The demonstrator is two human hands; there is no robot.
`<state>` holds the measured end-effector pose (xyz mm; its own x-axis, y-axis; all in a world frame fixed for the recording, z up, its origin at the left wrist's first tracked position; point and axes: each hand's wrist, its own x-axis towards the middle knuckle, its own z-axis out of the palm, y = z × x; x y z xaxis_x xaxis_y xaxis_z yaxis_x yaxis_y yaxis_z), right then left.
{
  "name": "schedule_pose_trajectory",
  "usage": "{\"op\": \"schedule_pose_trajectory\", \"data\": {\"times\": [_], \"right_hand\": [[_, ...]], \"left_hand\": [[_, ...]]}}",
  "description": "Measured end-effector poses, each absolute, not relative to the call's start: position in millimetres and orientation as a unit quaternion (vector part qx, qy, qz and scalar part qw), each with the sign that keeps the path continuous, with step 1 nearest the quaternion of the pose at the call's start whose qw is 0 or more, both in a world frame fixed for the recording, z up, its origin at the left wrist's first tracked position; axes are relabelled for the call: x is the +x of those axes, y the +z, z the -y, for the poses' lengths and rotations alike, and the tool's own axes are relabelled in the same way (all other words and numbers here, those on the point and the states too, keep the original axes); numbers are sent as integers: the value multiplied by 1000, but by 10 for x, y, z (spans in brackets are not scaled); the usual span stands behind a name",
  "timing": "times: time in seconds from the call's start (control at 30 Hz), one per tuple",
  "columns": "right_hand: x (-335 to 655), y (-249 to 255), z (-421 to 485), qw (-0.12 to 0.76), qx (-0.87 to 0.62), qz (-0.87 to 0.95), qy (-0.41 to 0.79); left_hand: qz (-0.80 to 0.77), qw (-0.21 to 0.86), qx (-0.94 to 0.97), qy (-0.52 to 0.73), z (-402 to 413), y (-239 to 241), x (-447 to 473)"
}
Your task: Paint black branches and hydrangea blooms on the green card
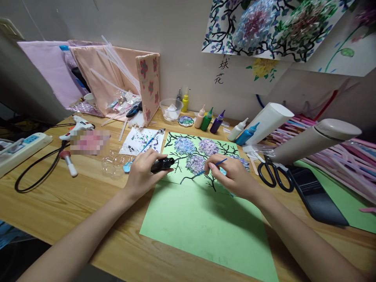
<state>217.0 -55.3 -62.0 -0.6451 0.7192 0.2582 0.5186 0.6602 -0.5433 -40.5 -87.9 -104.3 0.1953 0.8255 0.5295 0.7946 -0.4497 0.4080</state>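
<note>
My left hand (pixel 143 169) is closed around a small black bottle (pixel 162 165), which lies tilted on its side with its tip to the right, over the left part of the painting. A thin blue paintbrush (pixel 221 161) is pinched in my right hand (pixel 232 175), its end pointing down-left to a dark painted branch. Below both hands lies a light green sheet (pixel 205 227). Its far part bears black branches and several blue-purple textured flower clusters (pixel 184 146). My right hand partly hides the clusters on the right.
At left stand a glue gun (pixel 80 126), a power strip (pixel 28 149) and a spotted white paper (pixel 135 143) with another brush. Paint bottles (pixel 216 121) line the back. Black-handled scissors (pixel 276 176), a grey flask (pixel 314 141) and a dark phone-like slab (pixel 317 196) are at right.
</note>
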Motion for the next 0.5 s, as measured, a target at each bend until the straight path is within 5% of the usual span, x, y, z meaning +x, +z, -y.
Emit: {"op": "schedule_pose_trajectory", "data": {"times": [0.5], "right_hand": [[2242, -580, 503, 208, -371, 882, 203]], "left_hand": [[-519, 23, 773, 365, 872, -1039, -415]]}}
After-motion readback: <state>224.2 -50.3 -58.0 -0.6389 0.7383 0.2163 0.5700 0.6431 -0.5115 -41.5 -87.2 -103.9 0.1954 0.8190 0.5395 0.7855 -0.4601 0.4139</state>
